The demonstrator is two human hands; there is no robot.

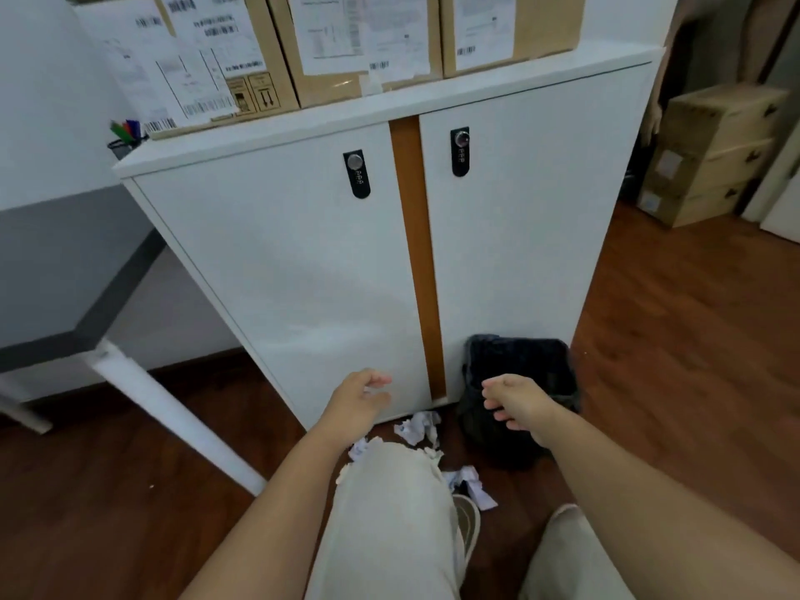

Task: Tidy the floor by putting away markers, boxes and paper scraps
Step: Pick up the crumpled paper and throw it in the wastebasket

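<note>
1. Both arms are reaching out in front of the white cabinet (329,262); left hand (361,396) is hanging loose with fingers relaxed, holding nothing.
2. Right hand (517,402) is hovering over the black bin (519,361), fingers loosely curled, nothing in it either.
3. Paper scraps (417,428) are lying on the wood floor (671,361) just beside the bin, more scraps by the shoe (467,519).
4. Boxes (359,41) and a marker cup (123,145) are sitting on top of the cabinet.

Head view, downward, facing cabinet (329,262) closely
</note>
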